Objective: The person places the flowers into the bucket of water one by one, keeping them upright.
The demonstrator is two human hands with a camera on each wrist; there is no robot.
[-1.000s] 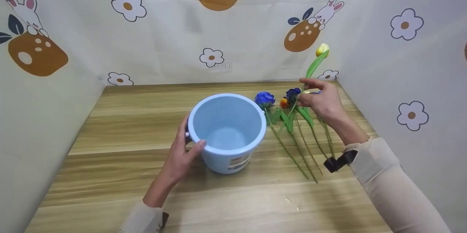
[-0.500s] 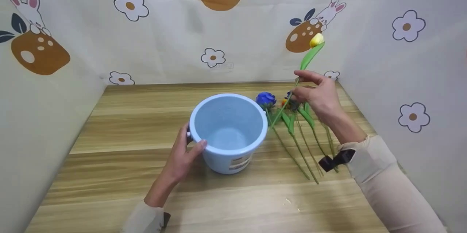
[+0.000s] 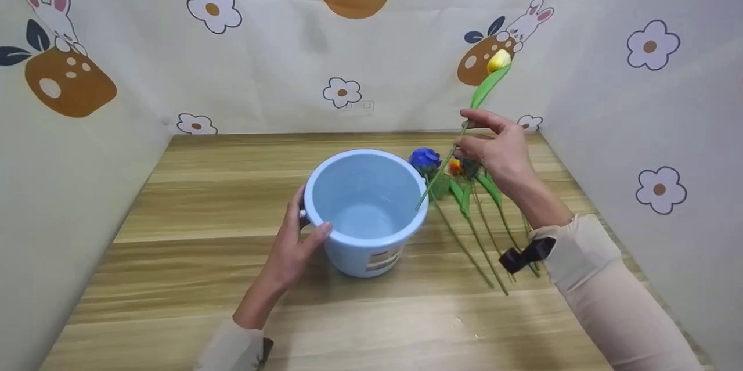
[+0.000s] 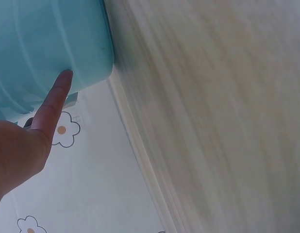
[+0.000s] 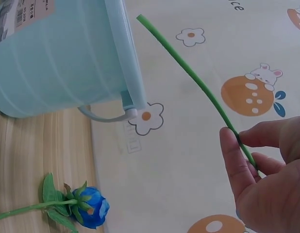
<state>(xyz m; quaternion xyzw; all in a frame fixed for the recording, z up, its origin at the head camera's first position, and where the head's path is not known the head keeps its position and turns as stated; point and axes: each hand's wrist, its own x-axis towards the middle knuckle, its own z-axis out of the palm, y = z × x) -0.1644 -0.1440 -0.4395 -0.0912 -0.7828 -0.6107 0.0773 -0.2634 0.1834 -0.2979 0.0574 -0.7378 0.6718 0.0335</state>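
Note:
A light blue bucket (image 3: 365, 255) stands upright on the wooden table. My left hand (image 3: 290, 243) holds its left side, thumb at the rim and fingers along the outer wall near the handle pivot; a straight finger (image 4: 55, 99) lies against the wall in the left wrist view. Between thumb and fingers, my right hand (image 3: 502, 147) pinches the green stem of a yellow tulip (image 3: 499, 61). The flower points up, and the stem's lower end is over the bucket's right rim in the head view. In the right wrist view, the stem end (image 5: 140, 18) is just off the rim, not touching.
Right of the bucket lie a blue flower (image 3: 425, 158), an orange-red flower (image 3: 455, 166) and several green stems (image 3: 464, 243), partly under my right hand. A patterned cloth wall (image 3: 273, 69) closes off the back and sides of the table.
My right hand has raised the yellow tulip from among the lying flowers and moved it left, bringing its stem end to the bucket's rim. The left hand keeps its place on the bucket.

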